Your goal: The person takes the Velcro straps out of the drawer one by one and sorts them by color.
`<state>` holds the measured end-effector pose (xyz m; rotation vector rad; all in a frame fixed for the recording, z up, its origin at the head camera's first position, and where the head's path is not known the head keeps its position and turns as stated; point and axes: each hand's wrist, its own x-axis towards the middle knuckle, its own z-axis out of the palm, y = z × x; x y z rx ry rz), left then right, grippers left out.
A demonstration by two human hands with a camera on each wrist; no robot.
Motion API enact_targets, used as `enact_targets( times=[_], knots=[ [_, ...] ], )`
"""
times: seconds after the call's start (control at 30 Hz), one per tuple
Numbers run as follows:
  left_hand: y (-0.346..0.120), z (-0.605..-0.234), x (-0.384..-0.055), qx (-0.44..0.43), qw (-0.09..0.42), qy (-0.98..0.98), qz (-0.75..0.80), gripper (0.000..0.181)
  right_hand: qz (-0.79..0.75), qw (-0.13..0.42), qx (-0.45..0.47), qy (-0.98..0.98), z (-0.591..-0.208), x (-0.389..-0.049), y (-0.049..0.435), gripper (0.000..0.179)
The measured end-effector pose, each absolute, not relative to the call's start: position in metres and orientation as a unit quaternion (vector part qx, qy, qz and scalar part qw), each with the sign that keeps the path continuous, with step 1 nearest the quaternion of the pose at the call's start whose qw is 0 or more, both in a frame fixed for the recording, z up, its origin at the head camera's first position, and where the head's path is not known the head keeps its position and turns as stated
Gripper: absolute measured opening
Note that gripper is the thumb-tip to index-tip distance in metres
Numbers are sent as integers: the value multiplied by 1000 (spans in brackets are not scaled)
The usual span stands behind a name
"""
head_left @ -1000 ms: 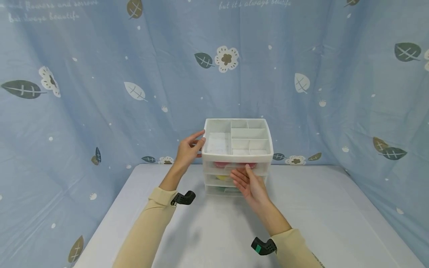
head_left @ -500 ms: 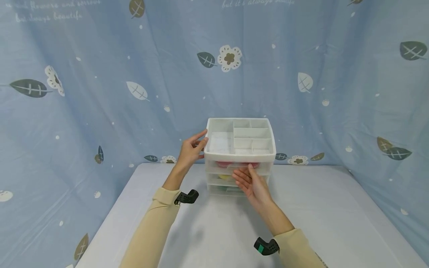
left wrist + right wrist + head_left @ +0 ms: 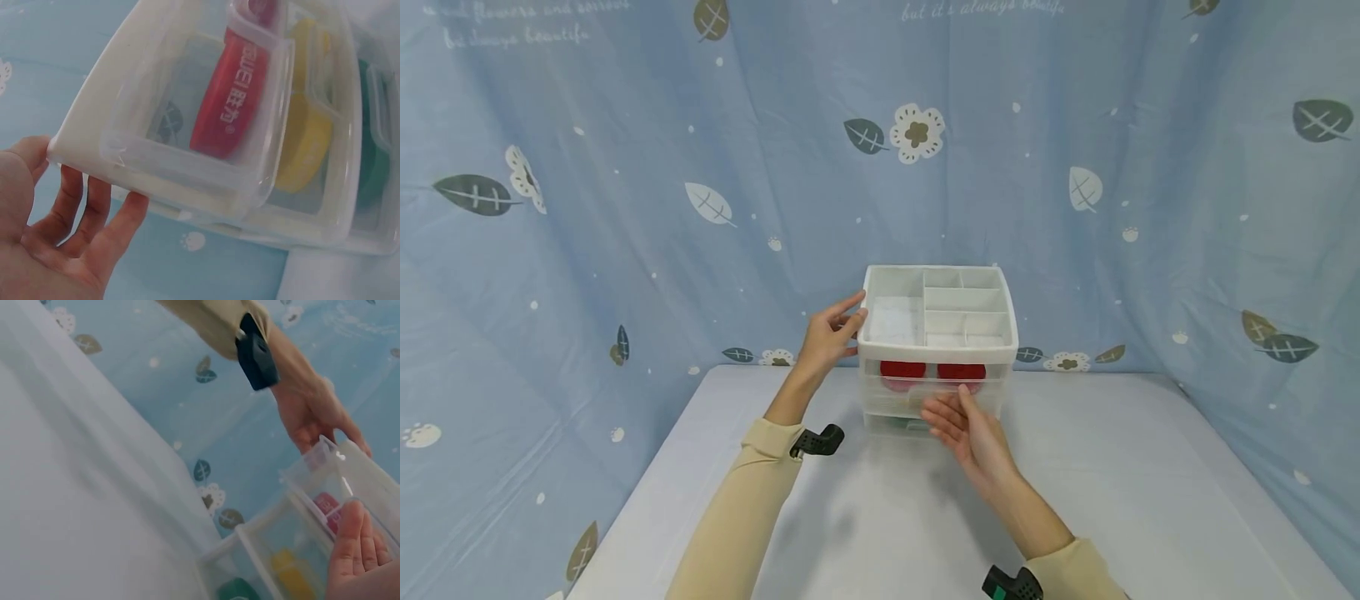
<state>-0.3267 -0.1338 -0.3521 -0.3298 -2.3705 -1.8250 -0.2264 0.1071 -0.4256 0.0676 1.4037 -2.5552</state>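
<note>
A white drawer unit (image 3: 936, 352) with clear drawers stands at the back of the table. My left hand (image 3: 827, 337) holds its left upper edge; in the left wrist view the fingertips of that hand (image 3: 81, 231) lie along the side. At the front, my right hand (image 3: 966, 433) holds the top drawer (image 3: 887, 398) by its handle, thumb at the upper front edge. That drawer stands partly pulled out. Inside lie two red round items (image 3: 903, 370), one showing white lettering (image 3: 231, 94). Lower drawers contain a yellow item (image 3: 306, 137) and a green item (image 3: 372, 156).
A divided open tray (image 3: 895, 321) forms the unit's top. White cloth covers the table (image 3: 880, 533). Behind hangs a blue curtain (image 3: 775, 125) with leaf and flower prints, close to the unit's back. Black wrist cameras (image 3: 818, 440) sit on both sleeves.
My right hand has moved toward me and pulled the top drawer partly out, so the red items show more. My left hand keeps its place on the unit's side.
</note>
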Motion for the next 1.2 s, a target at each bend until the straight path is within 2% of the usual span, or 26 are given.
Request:
enact_targets(
  times=[0.27,0.6,0.83,1.2],
  knots=[
    [-134,-349,-326,-98,51,-781,-614,44,-868,124,29,480,-426,-206,107,54],
    [-129,-328,-304,-104,47,-787,-607,46,-866,132,33,481,-429,-190,106,58],
    [-132,-338,-315,-98,38,-780,-617,46,-862,135,36,487,-429,-187,107,58],
    [-134,-352,-326,-96,63,-787,-607,43,-836,148,20,528,-429,-184,109,56]
  ],
)
